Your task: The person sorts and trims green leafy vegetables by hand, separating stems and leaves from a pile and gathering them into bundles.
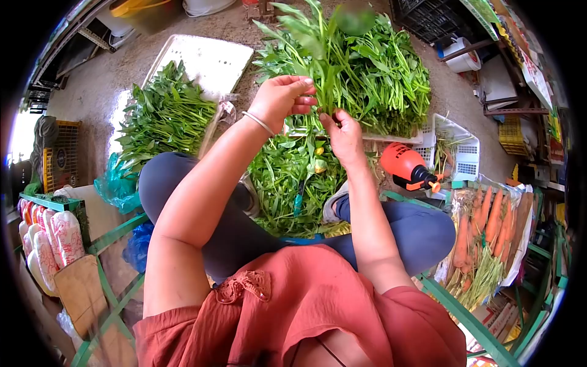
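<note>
A bunch of long-stemmed leafy greens [327, 70], like water spinach, stands upright before me. My right hand [343, 137] is closed around the lower stems, thumb and fingers pinching them. At the left edge of the stems is my left hand [287, 98], its fingers curled in toward the thumb; what they pinch, if anything, I cannot make out. Loose greens [275, 183] lie between my feet, with a green-blue handled tool [298, 199] among them. Behind the bunch, a big heap of greens [391, 79] rests on a white tray [397, 139].
On the left, more greens [165, 113] lie against a white foam board [211, 61]. To the right are an orange spray bottle [403, 162], a white basket [465, 150] with scraps, and carrots [489, 220]. Green metal frames [465, 318] flank my knees; gloves [52, 238] sit at left.
</note>
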Demonstrator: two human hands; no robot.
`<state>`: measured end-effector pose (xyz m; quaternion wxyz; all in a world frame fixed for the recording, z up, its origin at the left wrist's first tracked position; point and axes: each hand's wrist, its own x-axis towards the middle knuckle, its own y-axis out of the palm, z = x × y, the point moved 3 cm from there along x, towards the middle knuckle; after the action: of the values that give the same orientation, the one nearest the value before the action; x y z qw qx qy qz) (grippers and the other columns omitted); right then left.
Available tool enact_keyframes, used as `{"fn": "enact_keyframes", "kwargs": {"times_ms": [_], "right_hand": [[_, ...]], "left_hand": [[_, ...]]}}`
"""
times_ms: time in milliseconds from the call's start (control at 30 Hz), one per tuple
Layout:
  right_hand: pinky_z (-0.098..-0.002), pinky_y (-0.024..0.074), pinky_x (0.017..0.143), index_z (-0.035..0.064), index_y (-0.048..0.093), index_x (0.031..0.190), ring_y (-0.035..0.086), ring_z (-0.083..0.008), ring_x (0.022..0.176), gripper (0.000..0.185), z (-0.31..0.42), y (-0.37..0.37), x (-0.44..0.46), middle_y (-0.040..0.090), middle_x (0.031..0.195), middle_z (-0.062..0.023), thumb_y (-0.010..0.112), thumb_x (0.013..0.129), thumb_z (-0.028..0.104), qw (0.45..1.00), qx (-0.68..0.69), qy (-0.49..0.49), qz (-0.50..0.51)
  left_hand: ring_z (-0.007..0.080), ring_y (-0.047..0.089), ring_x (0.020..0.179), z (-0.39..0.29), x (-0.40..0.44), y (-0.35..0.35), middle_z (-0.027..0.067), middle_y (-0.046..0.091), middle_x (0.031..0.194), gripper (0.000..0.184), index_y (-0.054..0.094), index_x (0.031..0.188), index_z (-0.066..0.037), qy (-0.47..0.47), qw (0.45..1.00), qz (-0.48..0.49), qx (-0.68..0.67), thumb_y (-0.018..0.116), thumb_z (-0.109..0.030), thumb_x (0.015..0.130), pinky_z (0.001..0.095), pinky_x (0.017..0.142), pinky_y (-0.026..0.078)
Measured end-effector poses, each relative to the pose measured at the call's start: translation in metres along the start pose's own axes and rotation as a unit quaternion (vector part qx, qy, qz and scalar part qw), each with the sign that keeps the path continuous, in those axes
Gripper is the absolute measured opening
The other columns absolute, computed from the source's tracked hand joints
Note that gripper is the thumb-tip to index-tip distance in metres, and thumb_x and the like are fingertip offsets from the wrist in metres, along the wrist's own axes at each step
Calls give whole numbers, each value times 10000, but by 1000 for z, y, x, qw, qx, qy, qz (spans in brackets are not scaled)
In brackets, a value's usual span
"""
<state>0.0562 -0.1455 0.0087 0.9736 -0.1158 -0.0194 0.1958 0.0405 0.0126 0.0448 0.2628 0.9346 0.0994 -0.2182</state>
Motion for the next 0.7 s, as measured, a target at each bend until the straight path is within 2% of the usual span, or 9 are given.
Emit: {"fn": "enact_keyframes", "kwargs": {"times_ms": [133, 167, 233, 300, 367, 400, 500, 567, 700], "right_hand": [[-312, 429, 681, -4, 586, 871, 555, -275, 756, 225, 5, 8, -3, 564, 811, -123, 601, 778, 200, 988, -143, -42, -37], [-312, 429, 681, -4, 586, 871, 555, -275, 756, 225, 5, 10, -3, 564, 811, -123, 601, 778, 200, 988, -142, -42, -38], [-281, 415, 663, 5, 584, 900, 518, -155, 720, 199, 14, 13, -7, 537, 742, -58, 613, 788, 167, 934, -299, -182, -75], [-305, 421, 687, 13, 577, 949, 517, -168, 815, 285, 12, 14, -10, 542, 834, -67, 618, 787, 243, 926, -330, -176, -54], [-298, 423, 725, 9, 521, 1064, 508, -194, 888, 433, 2, 14, -12, 529, 967, -89, 622, 780, 320, 967, -199, -145, -68], [-292, 416, 772, -9, 413, 1183, 485, -214, 971, 673, -11, 16, -13, 487, 1075, -116, 586, 763, 486, 998, 41, 32, -40], [-335, 463, 745, 2, 324, 1257, 553, -236, 916, 896, -30, 12, -15, 510, 1082, -153, 424, 714, 707, 888, 337, 307, 66], [-305, 494, 672, 2, 395, 1200, 588, -232, 896, 819, -31, 18, -12, 543, 1079, -161, 501, 713, 651, 832, 422, 296, 203], [-287, 479, 678, 61, 436, 1193, 582, -203, 897, 693, -31, 29, 4, 566, 1050, -120, 545, 739, 574, 824, 420, 217, 312]], "left_hand": [[115, 562, 719, 8, 3, -1, 65, 587, 878, 364, 524, 1026, 45, 17, 993, 5, 118, 648, -188, 775, 213, 590, 476], [118, 563, 723, 9, 5, -1, 69, 582, 883, 398, 517, 1032, 62, 23, 987, 31, 154, 663, -191, 761, 211, 584, 479], [121, 570, 759, 10, 3, -1, 67, 590, 901, 343, 529, 1033, 34, 35, 984, 19, 175, 634, -180, 786, 223, 628, 483], [122, 573, 800, 17, 8, -7, 67, 596, 941, 271, 536, 1040, -1, 20, 991, 69, 109, 585, -151, 820, 235, 685, 477], [143, 586, 799, 23, 15, -16, 72, 612, 937, 189, 559, 1001, -40, 21, 995, 62, 80, 563, -109, 825, 257, 665, 481], [144, 580, 819, 22, 14, -18, 67, 610, 941, 187, 557, 1006, -45, 16, 995, 72, 71, 554, -107, 829, 266, 689, 477], [148, 564, 864, 25, 11, -23, 55, 604, 962, 191, 546, 1026, -53, -2, 995, 84, 46, 527, -105, 843, 289, 746, 463], [152, 550, 909, 27, 14, -26, 50, 582, 1010, 221, 514, 1081, -62, -21, 989, 135, 53, 492, -105, 864, 299, 801, 451], [177, 551, 903, 26, 14, -32, 64, 561, 1037, 218, 508, 1071, -38, -41, 991, 125, 21, 487, -95, 862, 322, 847, 437]]}}
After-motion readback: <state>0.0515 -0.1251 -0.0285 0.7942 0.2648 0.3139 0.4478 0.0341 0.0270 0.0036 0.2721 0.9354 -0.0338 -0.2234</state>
